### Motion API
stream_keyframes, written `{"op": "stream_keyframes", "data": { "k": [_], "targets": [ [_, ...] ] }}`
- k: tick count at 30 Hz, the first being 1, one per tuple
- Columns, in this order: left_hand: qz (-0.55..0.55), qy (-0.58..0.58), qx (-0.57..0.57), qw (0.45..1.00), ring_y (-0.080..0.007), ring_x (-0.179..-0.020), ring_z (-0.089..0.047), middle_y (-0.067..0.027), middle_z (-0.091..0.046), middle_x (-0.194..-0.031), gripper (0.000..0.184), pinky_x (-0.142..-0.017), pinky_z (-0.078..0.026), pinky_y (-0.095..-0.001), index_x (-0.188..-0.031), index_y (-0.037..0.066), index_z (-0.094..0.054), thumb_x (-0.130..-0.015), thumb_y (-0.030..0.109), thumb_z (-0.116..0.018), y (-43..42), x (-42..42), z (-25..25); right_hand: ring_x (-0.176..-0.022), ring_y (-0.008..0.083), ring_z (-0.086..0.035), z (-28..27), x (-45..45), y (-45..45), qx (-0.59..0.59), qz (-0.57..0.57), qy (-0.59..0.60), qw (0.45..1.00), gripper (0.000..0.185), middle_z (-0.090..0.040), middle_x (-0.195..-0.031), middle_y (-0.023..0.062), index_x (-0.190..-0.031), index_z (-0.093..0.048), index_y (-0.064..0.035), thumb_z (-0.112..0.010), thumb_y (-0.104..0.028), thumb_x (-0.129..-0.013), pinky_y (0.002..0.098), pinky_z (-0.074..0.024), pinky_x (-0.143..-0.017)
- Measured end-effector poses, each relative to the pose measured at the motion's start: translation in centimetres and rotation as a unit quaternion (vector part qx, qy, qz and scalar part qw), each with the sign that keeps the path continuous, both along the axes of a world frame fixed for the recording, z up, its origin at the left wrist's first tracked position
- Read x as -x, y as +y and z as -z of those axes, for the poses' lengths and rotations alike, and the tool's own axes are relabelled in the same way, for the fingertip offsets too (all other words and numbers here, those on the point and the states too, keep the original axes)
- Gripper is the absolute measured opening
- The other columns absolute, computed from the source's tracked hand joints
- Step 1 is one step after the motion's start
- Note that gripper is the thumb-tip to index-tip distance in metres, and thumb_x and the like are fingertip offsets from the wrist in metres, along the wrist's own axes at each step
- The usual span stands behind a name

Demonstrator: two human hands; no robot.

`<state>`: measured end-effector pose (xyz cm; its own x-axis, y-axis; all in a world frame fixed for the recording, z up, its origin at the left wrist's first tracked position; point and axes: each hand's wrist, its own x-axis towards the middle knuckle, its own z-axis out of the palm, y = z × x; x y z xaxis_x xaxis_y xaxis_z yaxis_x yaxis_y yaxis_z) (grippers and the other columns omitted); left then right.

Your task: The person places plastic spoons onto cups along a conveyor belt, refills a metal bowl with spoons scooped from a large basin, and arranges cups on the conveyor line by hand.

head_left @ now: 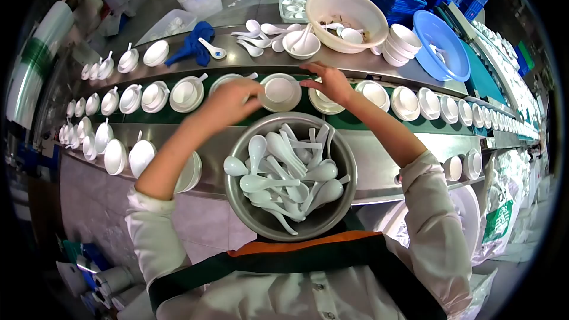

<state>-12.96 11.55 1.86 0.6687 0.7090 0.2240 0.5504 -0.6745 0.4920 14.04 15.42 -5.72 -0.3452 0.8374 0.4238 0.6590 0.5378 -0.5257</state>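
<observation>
Green conveyor belt [207, 109] runs across in front of me, carrying a row of white saucers with small bowls. My left hand [234, 102] is smeared by motion beside a saucer with a bowl [278, 90], so its grip is unclear. Just right of that same set, my right hand [328, 80] reaches over the belt with its fingers apart, partly covering another saucer [323, 104]. Close to my body stands a steel basin [351, 192] heaped with white soup spoons [284, 163]. A spoon handle [252, 76] sticks out behind my left hand.
Beyond the belt, a steel ledge holds loose spoons [252, 48], a blue cloth [192, 44], a beige tub [379, 15], stacked bowls [403, 41] and a blue basin [465, 65]. More dishes [142, 154] stand on the near ledge at left. Plastic bags [504, 201] lie at right.
</observation>
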Motion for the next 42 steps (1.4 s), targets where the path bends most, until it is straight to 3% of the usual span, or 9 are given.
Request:
{"op": "stream_keyframes", "data": {
  "k": [3, 5, 10, 18, 24, 29, 33, 38, 42],
  "targets": [
    [0.168, 0.049, -0.046, 0.984, -0.0263, -0.087, -0.054, -0.0098, -0.058, -0.088, 0.025, -0.076, -0.044, -0.0373, -0.091, 0.004, -0.059, -0.067, 0.01, -0.065, -4.5, -3.2, 0.7, -0.081, 0.0314, -0.06, -4.5, -0.5, -2.8, 0.052, -0.042, 0.016, 0.998, 0.033, -0.06, -0.097, 0.0135, -0.097, -0.062, -0.007, -0.067, -0.03, -0.074, 0.0366, -0.0477, -0.071],
    [0.243, 0.148, -0.064, 0.957, -0.024, -0.086, -0.053, -0.0075, -0.057, -0.086, 0.021, -0.077, -0.042, -0.0359, -0.085, 0.005, -0.059, -0.064, 0.009, -0.064, -6.0, -4.7, 1.9, -0.08, 0.0289, -0.06, -7.0, -1.4, -5.3, 0.18, -0.247, -0.059, 0.95, 0.031, -0.06, -0.094, 0.0111, -0.094, -0.062, -0.008, -0.069, -0.028, -0.071, 0.0358, -0.0477, -0.072],
    [0.277, 0.192, -0.098, 0.936, -0.0236, -0.085, -0.054, -0.007, -0.057, -0.086, 0.015, -0.074, -0.043, -0.0345, -0.08, 0.005, -0.059, -0.066, 0.01, -0.059, -6.6, -5.9, 3.0, -0.073, 0.0244, -0.06, -8.0, -2.4, -9.4, 0.068, -0.225, -0.196, 0.952, 0.019, -0.06, -0.078, 0.0063, -0.077, -0.058, -0.0068, -0.071, -0.016, -0.066, 0.0324, -0.0477, -0.064],
    [0.164, 0.088, -0.064, 0.98, -0.0259, -0.077, -0.058, -0.0089, -0.058, -0.081, 0.02, -0.069, -0.046, -0.0337, -0.091, 0.003, -0.057, -0.071, 0.007, -0.058, -6.0, -5.1, 1.0, -0.067, 0.016, -0.061, -10.5, -2.9, -2.7, 0.046, 0.003, 0.023, 0.999, 0.01, -0.064, -0.076, 0.009, -0.086, -0.059, -0.0009, -0.061, 0.0, -0.076, 0.0282, -0.0482, -0.062],
    [-0.018, -0.137, 0.106, 0.985, -0.0109, -0.066, -0.057, -0.0042, -0.061, -0.08, 0.018, -0.054, -0.045, -0.0251, -0.103, 0.004, -0.055, -0.089, 0.012, -0.049, -1.8, -3.6, 1.1, -0.071, 0.0283, -0.062, 0.7, -0.2, 3.6, 0.017, -0.011, -0.066, 0.998, 0.012, -0.064, -0.077, 0.0128, -0.084, -0.061, -0.0078, -0.063, -0.015, -0.074, 0.0391, -0.0488, -0.066],
    [-0.115, -0.231, 0.266, 0.929, -0.0068, -0.069, -0.057, -0.0036, -0.062, -0.08, 0.021, -0.055, -0.043, -0.0203, -0.105, 0.004, -0.053, -0.093, 0.018, -0.043, 2.6, -2.9, 1.4, -0.084, 0.0279, -0.06, -2.6, 0.0, 0.2, 0.017, -0.043, -0.036, 0.998, 0.026, -0.063, -0.09, 0.0134, -0.094, -0.062, -0.0098, -0.065, -0.028, -0.076, 0.0363, -0.0472, -0.074],
    [-0.157, -0.271, 0.24, 0.919, -0.0089, -0.073, -0.057, -0.0046, -0.061, -0.082, 0.019, -0.06, -0.046, -0.0213, -0.097, 0.001, -0.061, -0.087, 0.016, -0.054, 6.3, -3.9, 3.4, -0.074, 0.0264, -0.061, -9.5, -0.5, -6.6, 0.24, -0.248, -0.192, 0.919, 0.025, -0.063, -0.087, 0.0096, -0.094, -0.062, -0.007, -0.067, -0.022, -0.075, 0.0343, -0.0483, -0.067],
    [-0.104, -0.198, 0.121, 0.967, -0.0059, -0.063, -0.054, -0.001, -0.059, -0.07, 0.016, -0.058, -0.045, -0.0205, -0.086, -0.001, -0.063, -0.083, 0.015, -0.06, 11.0, -7.8, 5.8, -0.068, 0.0249, -0.061, -8.1, -2.7, -11.0, 0.078, -0.2, -0.339, 0.916, 0.013, -0.064, -0.083, 0.006, -0.082, -0.06, -0.007, -0.066, -0.015, -0.073, 0.0337, -0.0479, -0.059],
    [-0.016, -0.1, 0.0, 0.995, -0.0211, -0.057, -0.053, -0.0164, -0.056, -0.069, 0.016, -0.055, -0.041, -0.0329, -0.078, -0.002, -0.058, -0.077, 0.014, -0.061, 11.6, -10.7, 7.9, -0.063, 0.0227, -0.061, -11.7, -4.1, -11.1, 0.08, -0.161, -0.156, 0.971, 0.011, -0.062, -0.07, 0.0084, -0.078, -0.06, -0.0062, -0.066, -0.013, -0.072, 0.0316, -0.048, -0.061]
  ]
}}
